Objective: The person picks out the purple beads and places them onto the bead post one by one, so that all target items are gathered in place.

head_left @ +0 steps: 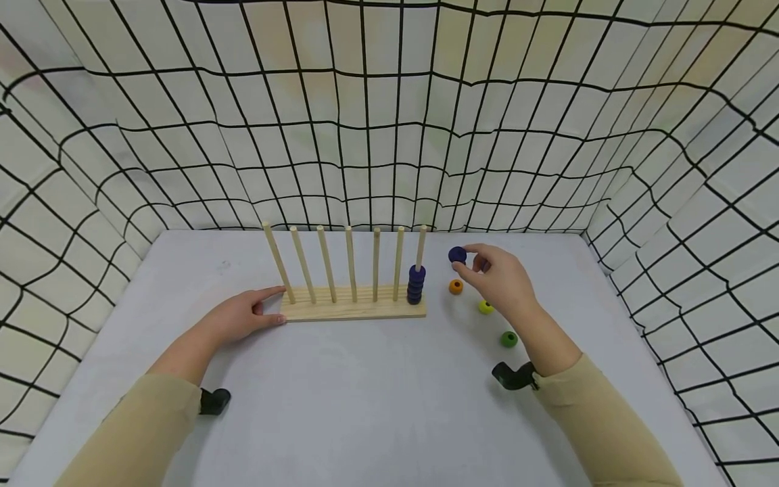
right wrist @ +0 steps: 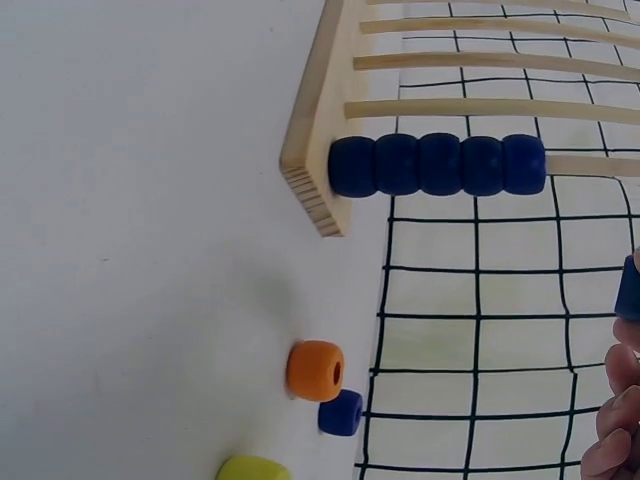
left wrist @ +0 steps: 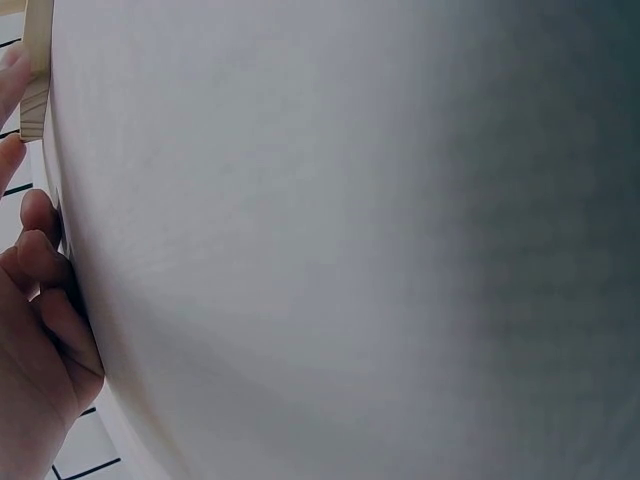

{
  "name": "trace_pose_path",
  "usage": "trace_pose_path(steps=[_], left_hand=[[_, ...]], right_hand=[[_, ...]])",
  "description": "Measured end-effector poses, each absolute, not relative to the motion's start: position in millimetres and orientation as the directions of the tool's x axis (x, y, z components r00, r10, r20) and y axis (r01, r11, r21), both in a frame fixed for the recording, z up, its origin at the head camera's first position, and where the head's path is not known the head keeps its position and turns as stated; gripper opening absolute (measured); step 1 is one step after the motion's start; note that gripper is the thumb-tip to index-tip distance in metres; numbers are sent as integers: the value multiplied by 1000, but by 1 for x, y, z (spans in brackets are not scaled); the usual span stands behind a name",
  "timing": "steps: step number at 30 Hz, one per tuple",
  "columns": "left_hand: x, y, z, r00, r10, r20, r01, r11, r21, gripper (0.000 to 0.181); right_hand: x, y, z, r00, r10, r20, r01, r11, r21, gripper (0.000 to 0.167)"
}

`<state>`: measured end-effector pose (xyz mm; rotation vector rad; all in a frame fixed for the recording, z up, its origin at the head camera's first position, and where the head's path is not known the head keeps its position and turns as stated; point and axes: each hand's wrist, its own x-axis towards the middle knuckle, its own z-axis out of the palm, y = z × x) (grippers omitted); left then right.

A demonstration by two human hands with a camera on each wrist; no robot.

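Note:
A wooden peg stand (head_left: pixel 353 311) with a row of upright pegs stands on the table. Its rightmost peg carries a stack of several dark blue beads (right wrist: pixel 440 165). At the stand's left end my left hand (head_left: pixel 240 316) holds the base between thumb and index finger; the other fingers are curled in the left wrist view. Right of the stand, my right hand (head_left: pixel 502 281) pinches a blue bead (head_left: pixel 457 255) between thumb and index finger, above the table. This bead (right wrist: pixel 628 290) shows at the right wrist view's edge.
An orange bead (head_left: pixel 456 287), a yellow bead (head_left: pixel 485 307) and a green bead (head_left: pixel 508 339) lie on the white table (head_left: pixel 353 406) by my right hand. Another blue bead (right wrist: pixel 341 413) lies behind the orange one. Black netting (head_left: pixel 377 149) over white walls surrounds the table.

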<state>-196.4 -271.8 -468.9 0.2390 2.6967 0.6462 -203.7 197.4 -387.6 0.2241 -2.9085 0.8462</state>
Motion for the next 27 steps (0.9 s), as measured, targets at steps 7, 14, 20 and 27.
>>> trace_pose_path(steps=[7, 14, 20, 27], left_hand=[[-197, -273, -472, -923, 241, -299, 82, 883, 462, 84], [-197, -272, -470, -923, 243, -297, 82, 880, 467, 83], [-197, -272, -470, -923, 243, -297, 81, 880, 468, 83], [-199, -274, -471, -922, 253, -295, 91, 879, 468, 84]], right_hand=[[-205, 190, -378, -984, -100, 150, -166, 828, -536, 47], [-205, 182, -368, -985, -86, 149, -157, 805, -572, 49], [-205, 176, -361, -982, -82, 168, -168, 779, -605, 50], [-206, 172, -352, -976, -73, 206, -189, 759, -623, 49]])
